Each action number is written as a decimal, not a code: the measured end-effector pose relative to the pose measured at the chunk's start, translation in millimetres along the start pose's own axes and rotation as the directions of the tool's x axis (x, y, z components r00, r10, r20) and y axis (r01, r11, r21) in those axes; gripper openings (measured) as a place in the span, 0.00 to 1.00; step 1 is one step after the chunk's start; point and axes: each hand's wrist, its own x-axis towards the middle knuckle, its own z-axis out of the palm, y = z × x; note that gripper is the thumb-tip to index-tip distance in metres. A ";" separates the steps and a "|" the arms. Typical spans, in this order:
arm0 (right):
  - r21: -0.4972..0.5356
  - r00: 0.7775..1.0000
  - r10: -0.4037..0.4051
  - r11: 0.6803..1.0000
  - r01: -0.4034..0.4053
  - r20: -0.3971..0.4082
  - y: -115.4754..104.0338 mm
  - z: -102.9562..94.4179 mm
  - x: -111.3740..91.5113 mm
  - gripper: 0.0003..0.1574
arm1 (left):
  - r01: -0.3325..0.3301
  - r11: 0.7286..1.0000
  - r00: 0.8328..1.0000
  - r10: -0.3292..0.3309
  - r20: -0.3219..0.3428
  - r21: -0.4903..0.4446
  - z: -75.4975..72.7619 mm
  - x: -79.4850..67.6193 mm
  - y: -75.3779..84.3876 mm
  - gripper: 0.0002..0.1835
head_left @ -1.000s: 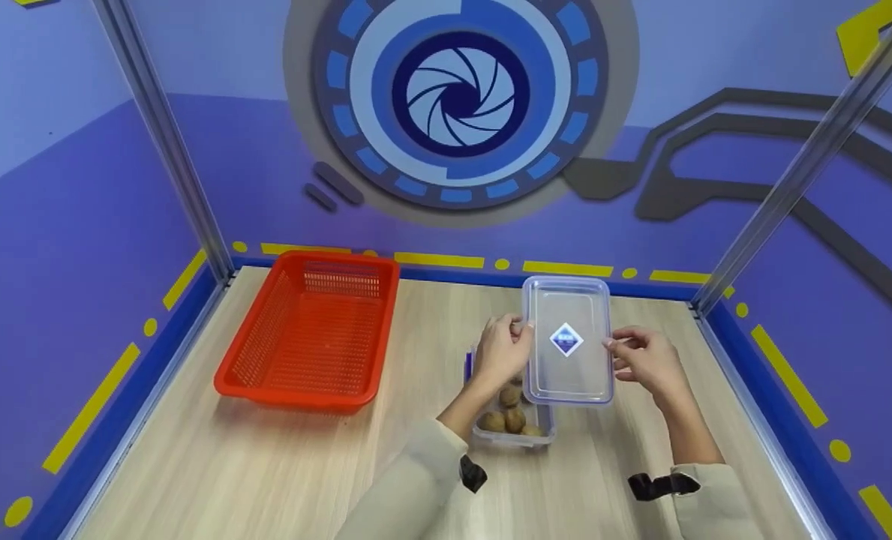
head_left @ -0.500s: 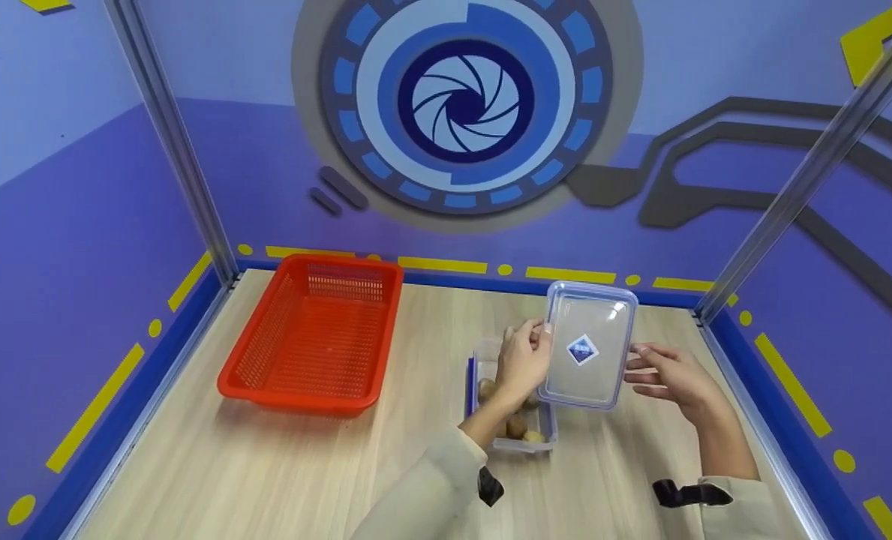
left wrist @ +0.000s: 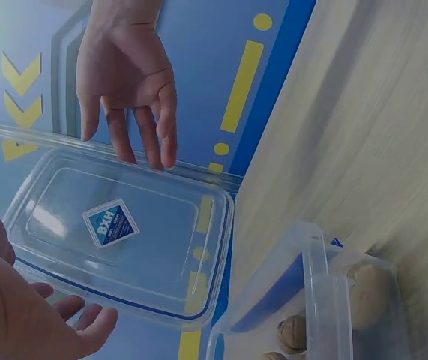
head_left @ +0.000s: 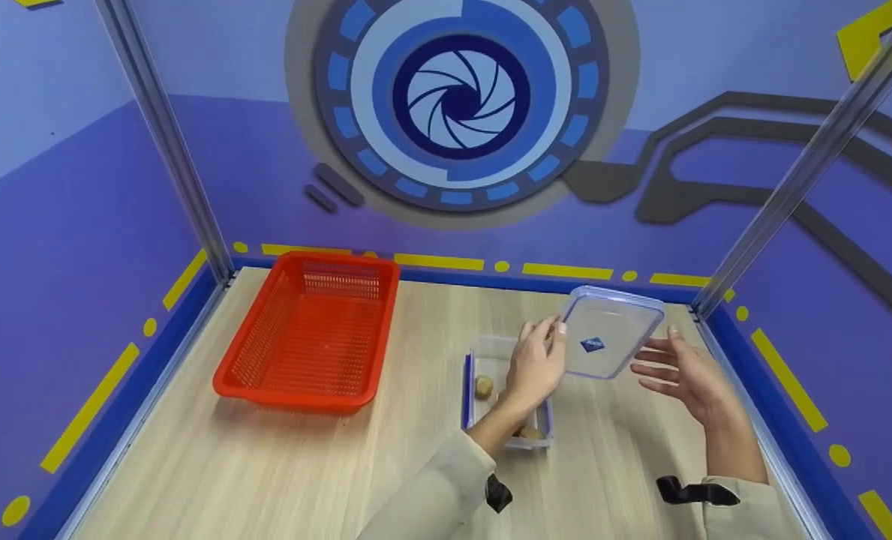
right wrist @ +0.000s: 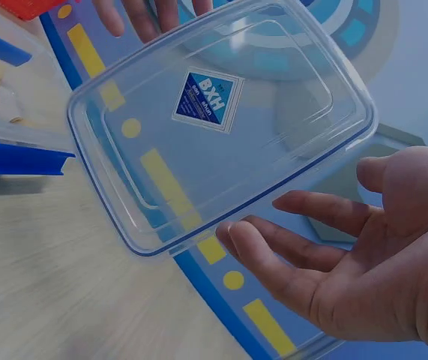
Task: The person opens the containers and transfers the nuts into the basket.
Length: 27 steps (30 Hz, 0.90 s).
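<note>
A clear rectangular plastic lid (head_left: 617, 324) with a blue seal line and a diamond-shaped label (right wrist: 208, 100) is held tilted above the table. My left hand (head_left: 537, 367) pinches its left edge. Beside the opposite edge, my right hand (head_left: 692, 379) has its fingers loosely extended; the right wrist view shows fingertips (right wrist: 240, 236) close to the rim, and whether they touch it I cannot tell. Beneath my left forearm stands a clear food container (head_left: 491, 346) with blue side clips. Several walnuts (head_left: 483, 387) lie inside, partly hidden by the left hand and wrist.
A red perforated plastic basket (head_left: 307, 337) stands on the left of the wooden table (head_left: 265, 472). Printed blue-purple panels (head_left: 415, 240) enclose the back and sides, with metal posts (head_left: 183, 165) at the rear corners.
The lid has moved right and tilted, its top leaning away to the right. My right hand has let go of its edge and spread its fingers; the left hand has kept its hold.
</note>
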 end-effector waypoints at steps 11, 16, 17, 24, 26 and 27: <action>0.347 0.997 -0.020 0.937 0.046 -0.078 8.4 2.4 2.2 0.26 | 0.049 0.999 0.998 -0.050 0.048 0.017 7.4 -10.8 -1.9 0.29; 0.385 0.996 -0.022 0.921 0.054 -0.089 16.2 9.9 4.2 0.20 | 0.064 0.995 0.996 -0.059 0.071 -0.076 7.5 -14.6 -6.2 0.31; 0.390 0.996 -0.020 0.919 0.053 -0.089 17.5 10.7 4.3 0.20 | 0.080 0.993 0.994 -0.073 0.077 -0.092 6.8 -15.4 -7.1 0.32; 0.432 0.995 0.017 0.901 0.027 -0.098 23.4 12.1 4.3 0.16 | 0.227 0.966 0.972 -0.217 0.089 -0.122 4.3 -19.0 -12.6 0.33; 0.423 0.993 0.036 0.906 0.015 -0.112 25.3 12.0 4.8 0.18 | 0.265 0.955 0.964 -0.257 0.076 -0.136 5.5 -18.7 -13.7 0.32; 0.414 0.992 0.044 0.910 0.008 -0.117 26.4 11.9 5.0 0.18 | 0.282 0.948 0.959 -0.275 0.069 -0.145 6.4 -18.6 -14.6 0.31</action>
